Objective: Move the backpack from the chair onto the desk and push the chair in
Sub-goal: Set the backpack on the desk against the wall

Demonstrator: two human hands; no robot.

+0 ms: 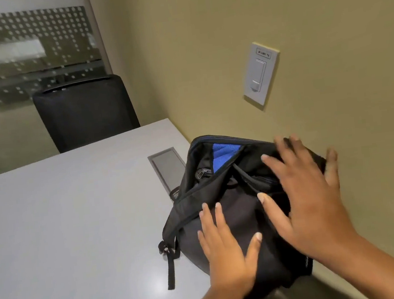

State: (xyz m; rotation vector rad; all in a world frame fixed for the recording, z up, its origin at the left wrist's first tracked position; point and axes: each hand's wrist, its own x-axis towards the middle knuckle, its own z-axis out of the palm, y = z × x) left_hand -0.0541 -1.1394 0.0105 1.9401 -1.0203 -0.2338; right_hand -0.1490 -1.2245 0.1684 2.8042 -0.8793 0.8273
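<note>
A black backpack (233,194) with a blue lining at its open top lies on the grey desk (64,227), close to the wall on the right. My left hand (225,247) rests flat on the bag's near side, fingers spread. My right hand (306,195) lies flat over its right part, fingers apart, gripping nothing. One loose strap (170,264) trails off the bag onto the desk. A dark chair back (283,297) shows at the bottom edge below the bag.
A second black chair (84,111) stands at the desk's far side, before a frosted glass partition (23,54). A grey cable hatch (168,170) is set into the desk left of the bag. A white wall switch (261,74) sits on the beige wall.
</note>
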